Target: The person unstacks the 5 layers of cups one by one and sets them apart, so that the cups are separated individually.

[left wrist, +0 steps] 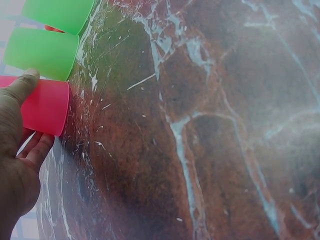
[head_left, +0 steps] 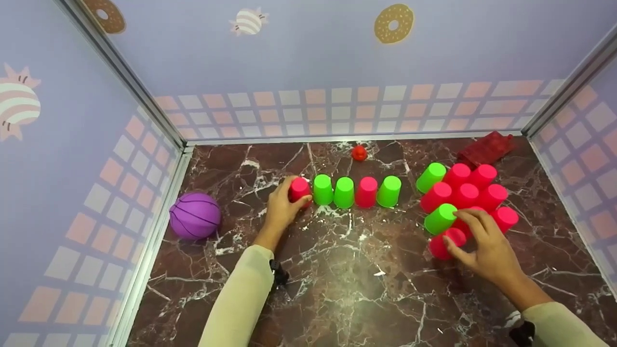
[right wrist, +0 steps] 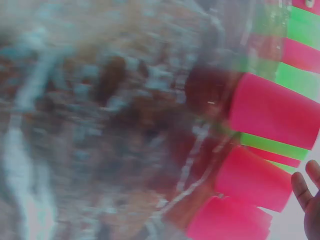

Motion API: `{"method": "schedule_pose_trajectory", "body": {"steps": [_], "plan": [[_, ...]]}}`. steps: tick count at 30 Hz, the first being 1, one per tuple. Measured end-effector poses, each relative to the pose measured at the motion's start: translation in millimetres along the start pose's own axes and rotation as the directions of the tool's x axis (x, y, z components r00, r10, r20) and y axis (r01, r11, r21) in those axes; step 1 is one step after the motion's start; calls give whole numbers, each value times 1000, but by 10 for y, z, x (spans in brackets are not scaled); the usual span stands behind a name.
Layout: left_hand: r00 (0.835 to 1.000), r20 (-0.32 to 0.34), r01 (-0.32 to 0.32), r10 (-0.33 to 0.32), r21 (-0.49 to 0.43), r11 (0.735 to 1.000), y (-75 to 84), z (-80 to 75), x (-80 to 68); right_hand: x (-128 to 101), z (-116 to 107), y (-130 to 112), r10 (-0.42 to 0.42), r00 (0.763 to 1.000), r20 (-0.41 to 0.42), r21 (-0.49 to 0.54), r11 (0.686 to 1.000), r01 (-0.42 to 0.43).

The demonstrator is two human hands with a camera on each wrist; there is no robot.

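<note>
Lilac walls [head_left: 318,62], printed with sweets and pale squares, enclose a dark marbled table [head_left: 347,299]. At the table's right stands a cluster [head_left: 465,194] of upside-down cups, mostly red, two green. Near the middle, a row [head_left: 344,193] of five cups runs left to right: red, green, green, red, green. A person in pale sleeves reaches over both. The right hand [head_left: 489,248] has its grip spread apart at the cluster's near side, thumb by the nearest red cup [head_left: 437,248], fingertips by a green cup [head_left: 438,220]; contact is unclear. The left hand [head_left: 282,206] has its grip clamped on the row's end cup [head_left: 300,185], thumb opposite fingers. A purple ball [head_left: 194,216] sits far left. Behind the cluster lies a dark red object [head_left: 484,148], hard to identify; behind the row, a small red toy [head_left: 359,153].
</note>
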State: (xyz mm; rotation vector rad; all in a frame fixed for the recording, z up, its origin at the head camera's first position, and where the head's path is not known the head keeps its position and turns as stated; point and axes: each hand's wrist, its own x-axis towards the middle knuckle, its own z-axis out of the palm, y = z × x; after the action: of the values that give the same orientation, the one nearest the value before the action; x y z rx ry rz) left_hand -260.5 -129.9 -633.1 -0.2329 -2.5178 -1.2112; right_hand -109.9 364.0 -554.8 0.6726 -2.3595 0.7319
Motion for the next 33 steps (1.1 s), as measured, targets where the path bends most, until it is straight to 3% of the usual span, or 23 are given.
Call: {"method": "schedule_pose_trajectory", "body": {"steps": [6,8,14,15,18,21,26,33], "plan": [[1000,2,4,-4,-13,1000,139,-71,17,319,11,-61,-24,999,-23,-28,999,24],[999,22,26,-26,-16,1000,272,-144,4,421,29,-99,-21,1000,-22,-29,999,21],[995,60,76,-77,27,997,402,-188,-13,683,145,-266,46,999,-9,-74,996,-46],[996,55,64,-65,24,998,386,-184,-13,726,171,-298,57,998,-8,-82,995,-57],[1000,23,19,-20,31,999,123,-45,16,847,261,-374,89,996,10,-76,993,-88],[1000,8,-12,11,9,1000,34,-13,20,948,374,-423,129,991,38,-65,990,-127],[1000,-7,-22,22,-15,1000,140,-60,-21,1064,588,-474,220,971,89,-70,974,-214],[1000,-6,4,-4,-23,1000,46,0,-14,1146,870,-482,332,929,166,-51,943,-328]]}}
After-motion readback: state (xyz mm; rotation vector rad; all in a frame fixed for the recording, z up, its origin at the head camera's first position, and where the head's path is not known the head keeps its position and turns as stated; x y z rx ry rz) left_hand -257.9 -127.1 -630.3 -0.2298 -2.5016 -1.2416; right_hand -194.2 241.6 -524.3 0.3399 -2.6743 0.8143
